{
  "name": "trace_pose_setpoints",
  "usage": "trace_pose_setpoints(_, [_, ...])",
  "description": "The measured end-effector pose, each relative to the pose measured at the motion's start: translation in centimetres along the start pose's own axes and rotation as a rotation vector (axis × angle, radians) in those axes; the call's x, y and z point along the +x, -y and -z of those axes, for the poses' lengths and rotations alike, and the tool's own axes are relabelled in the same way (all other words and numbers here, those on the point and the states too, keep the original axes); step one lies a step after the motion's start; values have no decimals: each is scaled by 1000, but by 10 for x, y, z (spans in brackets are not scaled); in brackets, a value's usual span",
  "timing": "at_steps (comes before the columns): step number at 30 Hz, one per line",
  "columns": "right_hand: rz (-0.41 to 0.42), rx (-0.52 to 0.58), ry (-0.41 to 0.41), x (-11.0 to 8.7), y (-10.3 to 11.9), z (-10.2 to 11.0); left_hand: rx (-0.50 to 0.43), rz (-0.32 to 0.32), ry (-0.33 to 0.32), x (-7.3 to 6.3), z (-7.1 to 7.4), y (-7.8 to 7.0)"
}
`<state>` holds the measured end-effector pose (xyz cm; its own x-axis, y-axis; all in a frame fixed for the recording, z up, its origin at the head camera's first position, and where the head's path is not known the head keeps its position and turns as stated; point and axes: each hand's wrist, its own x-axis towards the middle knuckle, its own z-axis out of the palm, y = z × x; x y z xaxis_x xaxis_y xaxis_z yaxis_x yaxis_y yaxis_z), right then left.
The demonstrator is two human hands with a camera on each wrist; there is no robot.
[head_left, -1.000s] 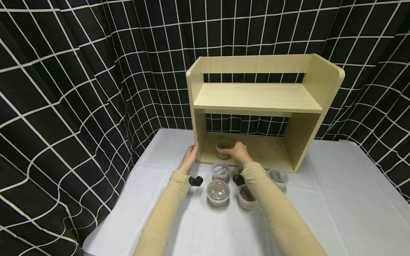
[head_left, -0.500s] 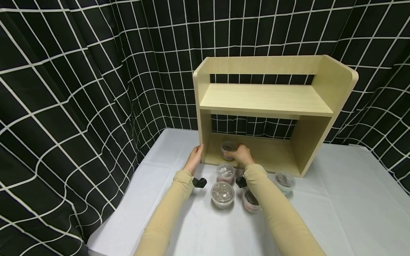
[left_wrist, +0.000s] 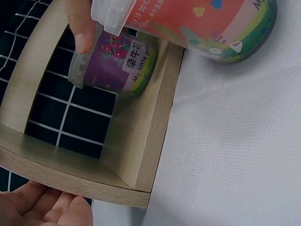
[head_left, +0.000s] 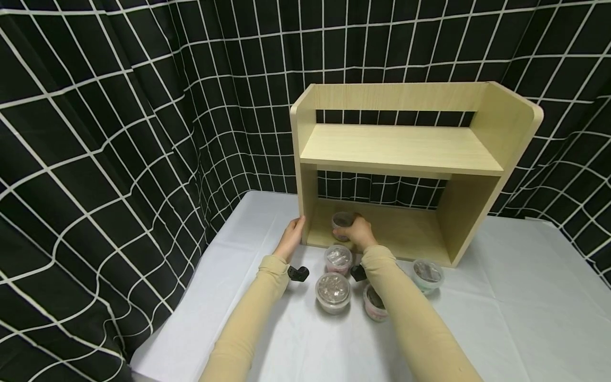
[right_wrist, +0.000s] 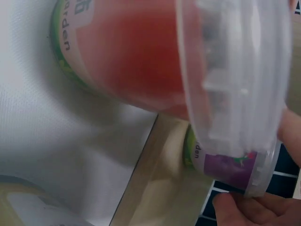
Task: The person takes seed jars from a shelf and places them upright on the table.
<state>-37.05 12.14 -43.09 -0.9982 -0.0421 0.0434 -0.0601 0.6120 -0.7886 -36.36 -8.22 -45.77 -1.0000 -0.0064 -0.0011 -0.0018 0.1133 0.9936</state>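
My right hand point(head_left: 359, 233) grips a small clear tub with a purple flower label point(left_wrist: 110, 59), which stands near the left end of the wooden shelf unit's point(head_left: 401, 146) lower board. In the right wrist view the thumb and fingers point(right_wrist: 249, 210) lie on either side of its lid. With its fingers against the outer face of the left side panel, my left hand point(head_left: 290, 237) touches the unit. A red-labelled tub point(head_left: 338, 258) stands on the table just in front of the shelf and partly covers the purple one in the right wrist view.
A lidded pale tub point(head_left: 333, 292), a pinkish tub point(head_left: 374, 303) partly behind my right sleeve, and a green-tinted tub point(head_left: 427, 276) stand on the white-clothed table point(head_left: 515, 302). Black grid-patterned curtain point(head_left: 119, 138) surrounds the table.
The head view has turned slightly left, so the scene sits further right. My right hand stays on the purple tub and my left hand on the side panel; neither visibly shifts against the shelf.
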Motion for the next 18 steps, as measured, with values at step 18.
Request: trace_pose_setpoints(18, [-18, 20, -3, -5, -2, 1, 11, 9, 4, -2, -1, -1])
